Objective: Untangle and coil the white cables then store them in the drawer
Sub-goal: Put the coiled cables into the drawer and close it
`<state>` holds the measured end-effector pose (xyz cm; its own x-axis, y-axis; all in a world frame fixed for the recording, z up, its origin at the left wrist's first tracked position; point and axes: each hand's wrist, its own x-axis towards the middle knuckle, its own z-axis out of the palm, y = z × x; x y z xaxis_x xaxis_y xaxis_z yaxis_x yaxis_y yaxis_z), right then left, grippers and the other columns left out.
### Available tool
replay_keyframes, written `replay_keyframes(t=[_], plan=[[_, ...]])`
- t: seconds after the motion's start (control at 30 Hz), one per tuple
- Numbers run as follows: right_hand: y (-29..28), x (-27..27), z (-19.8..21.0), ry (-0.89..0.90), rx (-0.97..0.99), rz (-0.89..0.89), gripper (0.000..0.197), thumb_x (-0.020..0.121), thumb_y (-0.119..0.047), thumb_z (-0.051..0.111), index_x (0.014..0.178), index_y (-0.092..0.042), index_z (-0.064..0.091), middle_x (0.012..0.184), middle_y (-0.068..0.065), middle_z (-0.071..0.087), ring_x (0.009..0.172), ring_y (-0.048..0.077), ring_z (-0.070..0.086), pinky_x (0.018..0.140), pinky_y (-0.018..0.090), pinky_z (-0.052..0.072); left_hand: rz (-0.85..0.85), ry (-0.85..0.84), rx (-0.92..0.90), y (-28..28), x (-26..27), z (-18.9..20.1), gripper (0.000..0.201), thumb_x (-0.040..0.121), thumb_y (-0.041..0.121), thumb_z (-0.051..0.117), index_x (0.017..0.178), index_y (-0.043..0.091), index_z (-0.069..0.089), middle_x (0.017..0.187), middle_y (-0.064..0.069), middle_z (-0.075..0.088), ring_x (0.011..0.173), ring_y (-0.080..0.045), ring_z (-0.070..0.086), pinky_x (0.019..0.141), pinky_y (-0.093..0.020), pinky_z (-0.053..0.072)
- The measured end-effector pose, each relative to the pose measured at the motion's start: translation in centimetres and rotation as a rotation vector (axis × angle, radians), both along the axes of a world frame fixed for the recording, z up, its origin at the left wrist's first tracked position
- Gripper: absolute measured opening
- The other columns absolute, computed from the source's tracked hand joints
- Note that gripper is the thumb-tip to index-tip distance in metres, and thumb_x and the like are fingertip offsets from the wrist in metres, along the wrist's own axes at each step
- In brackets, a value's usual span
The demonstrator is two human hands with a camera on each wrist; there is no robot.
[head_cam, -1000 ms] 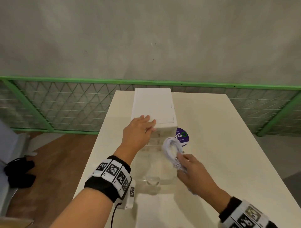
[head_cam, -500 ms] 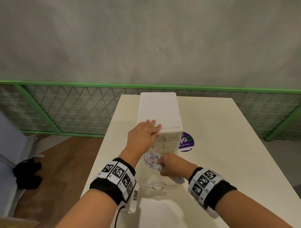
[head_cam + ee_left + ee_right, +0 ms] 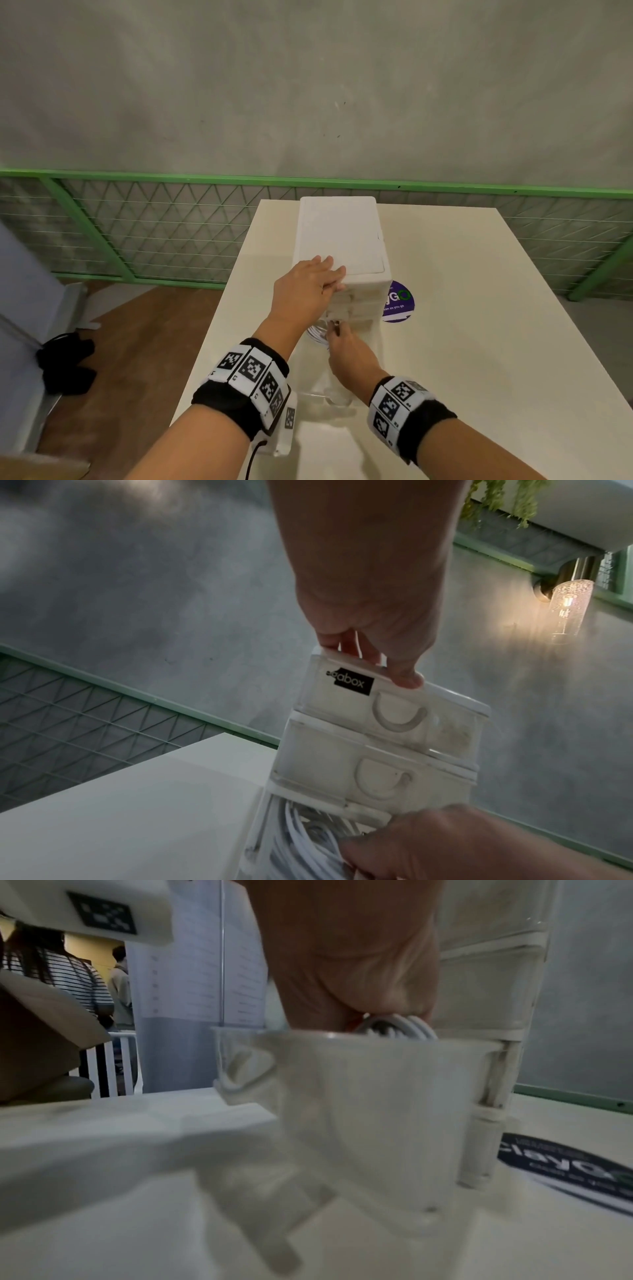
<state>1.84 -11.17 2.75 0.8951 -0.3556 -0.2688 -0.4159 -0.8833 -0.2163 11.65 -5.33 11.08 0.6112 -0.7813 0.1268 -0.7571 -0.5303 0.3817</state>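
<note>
A white drawer unit (image 3: 340, 236) stands on the cream table (image 3: 479, 342). Its clear bottom drawer (image 3: 320, 394) is pulled out toward me. My left hand (image 3: 317, 284) rests on the unit's top front edge (image 3: 359, 666), fingers straight, thumb at the edge. My right hand (image 3: 344, 344) reaches down into the open drawer and holds the coiled white cable (image 3: 315, 334). In the left wrist view the cable loops (image 3: 301, 840) lie inside the drawer, under the two closed upper drawers (image 3: 387, 745). The right wrist view shows the fingers curled over the coil (image 3: 400, 1027) behind the drawer's front wall (image 3: 377, 1096).
A round purple sticker (image 3: 398, 302) lies on the table right of the unit. The table's left edge (image 3: 219, 315) drops to a wooden floor. A green mesh fence (image 3: 154, 226) runs behind the table. Black shoes (image 3: 65, 363) sit on the floor at left.
My right hand has carried the cable coil from right of the drawer down into it and toward the unit. The left hand has stayed on top.
</note>
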Motion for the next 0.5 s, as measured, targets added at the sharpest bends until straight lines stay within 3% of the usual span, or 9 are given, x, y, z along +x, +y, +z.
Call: replay_keyframes(t=[0.1, 0.2, 0.27, 0.33, 0.4, 0.43, 0.5], plan=[[0.5, 0.0, -0.1, 0.016, 0.042, -0.045, 0.057, 0.09, -0.001, 0.04, 0.142, -0.004, 0.019, 0.138, 0.021, 0.03, 0.114, 0.035, 0.047, 0.092, 0.04, 0.044, 0.002, 0.001, -0.008, 0.0, -0.1, -0.1, 0.034, 0.097, 0.039, 0.041, 0.128, 0.042, 0.052, 0.146, 0.018, 0.04, 0.14, -0.003, 0.028, 0.105, -0.02, 0.029], [-0.3, 0.3, 0.6, 0.08, 0.231, -0.084, 0.071, 0.088, -0.021, 0.052, 0.146, -0.012, 0.012, 0.147, 0.018, 0.023, 0.131, 0.033, 0.031, 0.108, 0.039, 0.034, 0.001, 0.005, -0.02, 0.0, -0.1, -0.1, 0.033, 0.096, 0.039, 0.042, 0.128, 0.042, 0.053, 0.146, 0.018, 0.04, 0.139, -0.003, 0.029, 0.105, -0.021, 0.029], [-1.4, -0.2, 2.1, 0.107, 0.381, -0.097, 0.077, 0.083, -0.035, 0.062, 0.146, -0.017, 0.021, 0.149, 0.012, 0.03, 0.135, 0.028, 0.031, 0.11, 0.034, 0.03, 0.002, 0.008, -0.015, 0.1, -0.1, 0.0, 0.034, 0.096, 0.04, 0.042, 0.128, 0.043, 0.052, 0.147, 0.019, 0.039, 0.139, -0.003, 0.028, 0.105, -0.021, 0.029], [-2.9, -1.6, 4.0, 0.011, 0.468, -0.108, 0.066, 0.08, -0.036, 0.066, 0.138, -0.019, 0.04, 0.142, 0.005, 0.046, 0.125, 0.021, 0.046, 0.099, 0.024, 0.036, 0.001, 0.029, -0.01, 0.2, -0.2, 0.1, 0.035, 0.095, 0.043, 0.042, 0.13, 0.042, 0.05, 0.147, 0.018, 0.039, 0.14, -0.003, 0.027, 0.107, -0.023, 0.029], [-4.5, -3.5, 5.1, -0.167, 0.449, -0.158, 0.055, 0.081, -0.032, 0.067, 0.131, -0.02, 0.05, 0.134, 0.002, 0.054, 0.109, 0.017, 0.055, 0.088, 0.022, 0.04, -0.015, 0.027, 0.039, 0.2, -0.1, 0.5, 0.041, 0.094, 0.047, 0.043, 0.134, 0.038, 0.046, 0.148, 0.014, 0.038, 0.14, -0.006, 0.027, 0.114, -0.027, 0.019], [-5.3, -4.5, 5.3, -0.233, 0.441, -0.207, 0.06, 0.078, -0.032, 0.07, 0.133, -0.02, 0.047, 0.133, 0.002, 0.052, 0.104, 0.016, 0.054, 0.088, 0.022, 0.04, -0.034, 0.003, 0.076, 0.0, 0.0, 0.8, 0.047, 0.092, 0.049, 0.043, 0.137, 0.034, 0.044, 0.148, 0.011, 0.04, 0.14, -0.01, 0.029, 0.117, -0.03, 0.008], [-6.3, -6.5, 4.8, -0.24, 0.482, -0.267, 0.092, 0.065, -0.036, 0.081, 0.141, -0.021, 0.031, 0.131, -0.003, 0.042, 0.108, 0.014, 0.045, 0.095, 0.026, 0.039, -0.063, -0.038, 0.111, -0.4, 0.6, 1.5, 0.059, 0.088, 0.054, 0.048, 0.14, 0.027, 0.041, 0.144, 0.004, 0.046, 0.135, -0.017, 0.035, 0.117, -0.037, -0.007]])
